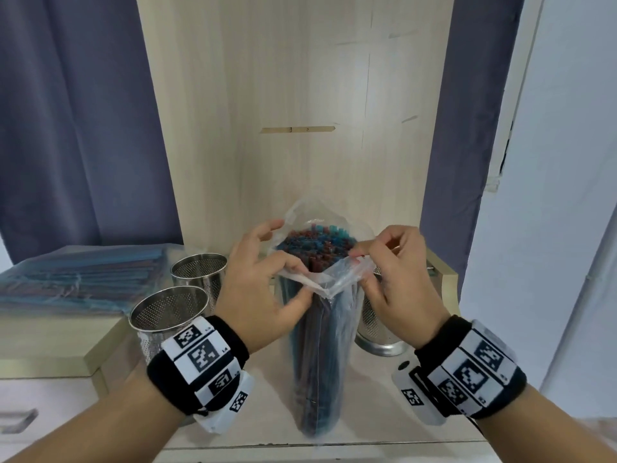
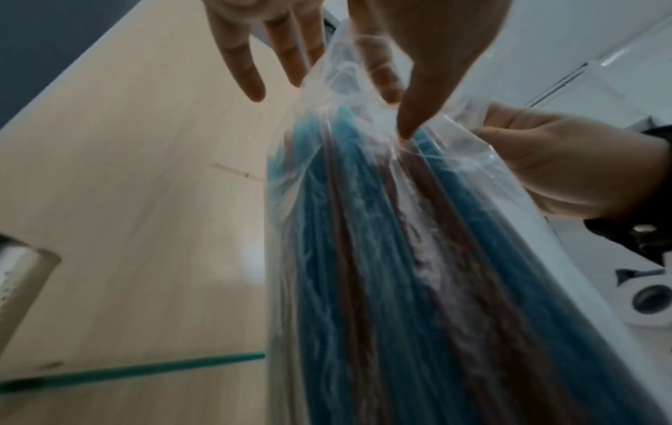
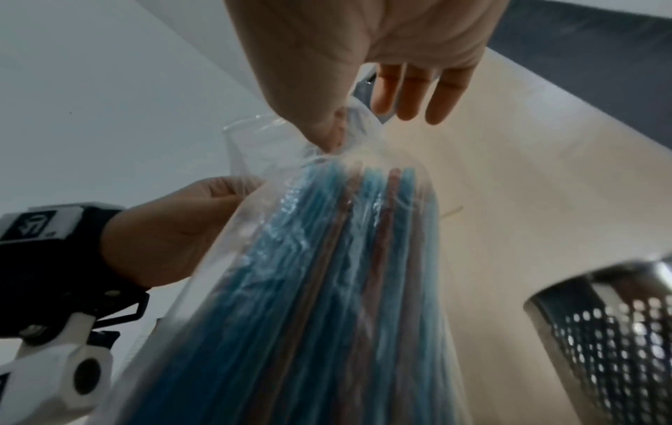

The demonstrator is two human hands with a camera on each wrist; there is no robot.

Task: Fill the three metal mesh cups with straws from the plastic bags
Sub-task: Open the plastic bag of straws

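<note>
A clear plastic bag (image 1: 320,345) of blue and brown straws (image 1: 314,243) stands upright on the pale wooden desk (image 1: 367,396) at centre, its mouth open at the top. The left hand (image 1: 263,289) pinches the near lip of the bag between thumb and forefinger, the remaining fingers spread loose; in the left wrist view the thumb tip (image 2: 409,126) presses into the crumpled film. The right hand (image 1: 397,282) pinches the same lip from the 3 o'clock side — thumb and forefinger closed on the plastic, other fingers relaxed. Three mesh cups stand on the desk, and the two whose insides show hold no straws: the near cup (image 1: 167,315) at 9 o'clock of the bag, the rear cup (image 1: 200,272) at 10 o'clock, and the right cup (image 1: 377,329) at 3 o'clock (partly hidden behind the bag and right hand). More bagged straws (image 1: 76,279) lie flat on a raised cabinet top (image 1: 50,345) at far 9 o'clock. A wooden back panel (image 1: 293,111) rises at 12 o'clock, flanked by grey-blue curtains (image 1: 76,121).
</note>
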